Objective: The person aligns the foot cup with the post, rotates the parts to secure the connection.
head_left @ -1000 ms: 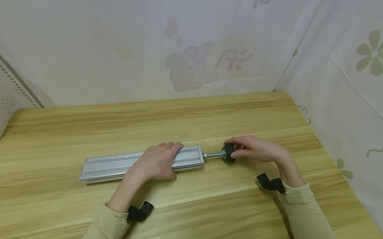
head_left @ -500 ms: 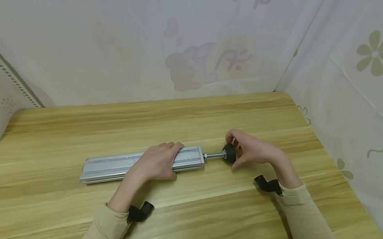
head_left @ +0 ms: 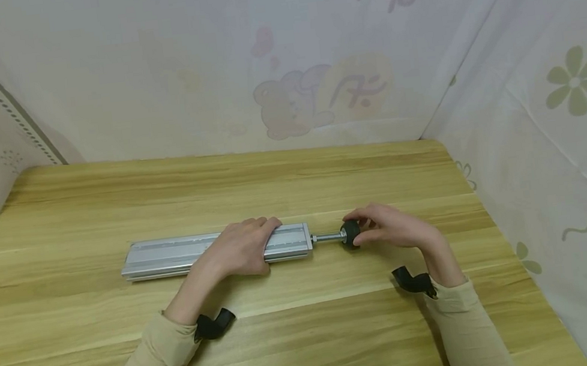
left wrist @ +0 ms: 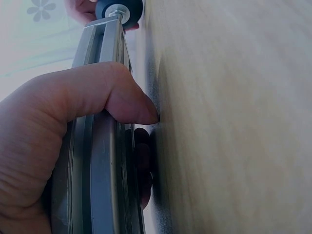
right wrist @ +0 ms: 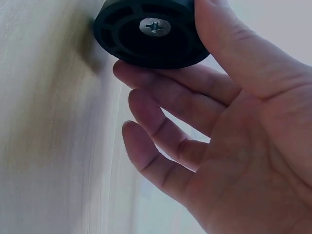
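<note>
1. Alum. bar [head_left: 163,257] on table [head_left: 301,345], L hand [head_left: 242,249] gripping across it.
2. R hand [head_left: 393,229] pinches black foot [head_left: 351,235], thumb + fingers, at end of rod [head_left: 328,237].
3. Bar prob. stiff, heavyish, slick (bare metal, looks like); hold by sides, foot by rim.

The long bar [head_left: 168,254] is showing smooth silver-grey metal with a soft satin sheen, while the rod [head_left: 329,237] is gleaming like brighter metal. The round foot [head_left: 351,235] is looking like matt black plastic or rubber; a shiny metal screw [right wrist: 155,27] is glinting in its ribbed underside. The bench [head_left: 250,188] is displaying smooth wood grain, faintly glossy. The left sleeve [head_left: 145,363] and right sleeve [head_left: 469,326] are wrinkling as matt cloth, and the printed backdrop [head_left: 163,89] is appearing as matt, lightly creased fabric.
</note>
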A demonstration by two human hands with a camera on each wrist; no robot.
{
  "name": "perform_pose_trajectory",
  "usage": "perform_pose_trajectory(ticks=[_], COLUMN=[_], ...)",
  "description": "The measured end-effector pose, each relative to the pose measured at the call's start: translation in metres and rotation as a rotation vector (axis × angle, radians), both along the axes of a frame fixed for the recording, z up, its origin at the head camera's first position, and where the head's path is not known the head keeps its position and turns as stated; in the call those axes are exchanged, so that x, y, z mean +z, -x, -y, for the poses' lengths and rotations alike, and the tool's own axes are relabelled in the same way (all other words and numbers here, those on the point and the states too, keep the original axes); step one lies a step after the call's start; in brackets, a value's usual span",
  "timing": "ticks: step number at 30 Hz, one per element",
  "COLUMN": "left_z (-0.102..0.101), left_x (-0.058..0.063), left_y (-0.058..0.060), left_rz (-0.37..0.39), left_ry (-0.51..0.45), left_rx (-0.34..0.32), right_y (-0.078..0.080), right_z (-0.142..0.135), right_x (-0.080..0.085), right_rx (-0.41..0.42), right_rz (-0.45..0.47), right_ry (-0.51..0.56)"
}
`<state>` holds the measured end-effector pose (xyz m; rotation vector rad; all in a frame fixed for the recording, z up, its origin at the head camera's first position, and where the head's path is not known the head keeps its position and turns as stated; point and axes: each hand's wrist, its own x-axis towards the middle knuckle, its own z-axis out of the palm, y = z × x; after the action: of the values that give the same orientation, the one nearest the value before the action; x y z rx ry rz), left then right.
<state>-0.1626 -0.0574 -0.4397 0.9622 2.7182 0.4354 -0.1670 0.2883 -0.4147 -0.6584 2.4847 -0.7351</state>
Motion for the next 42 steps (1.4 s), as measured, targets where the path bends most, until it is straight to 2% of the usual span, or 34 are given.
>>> perform_pose_trajectory(ticks=[5, 11, 21, 32, 42], left_z=[0.001, 0.000, 0.001, 0.000, 0.000], left_x=[-0.001, -0.001, -0.002, -0.001, -0.002], left_y=[0.000, 0.000, 0.000, 0.000, 0.000], left_rz=[-0.009, -0.011, -0.010, -0.010, -0.004], left_ry=[0.000, -0.001, 0.001, -0.002, 0.003], left_rx=[-0.001, -0.001, 0.001, -0.004, -0.001], right_y=[0.000, -0.001, -0.001, -0.002, -0.003], right_z=[-0.002, 0.001, 0.014, -0.001, 0.004], right_x=[0.000, -0.001, -0.006, -0.001, 0.000], right_rx=[0.037, -0.019, -0.021, 0.009, -0.019], right_rz=[-0.004, -0.001, -0.105, 0.038, 0.044], right_ry=[-0.012, 0.038, 0.012, 0.017, 0.061])
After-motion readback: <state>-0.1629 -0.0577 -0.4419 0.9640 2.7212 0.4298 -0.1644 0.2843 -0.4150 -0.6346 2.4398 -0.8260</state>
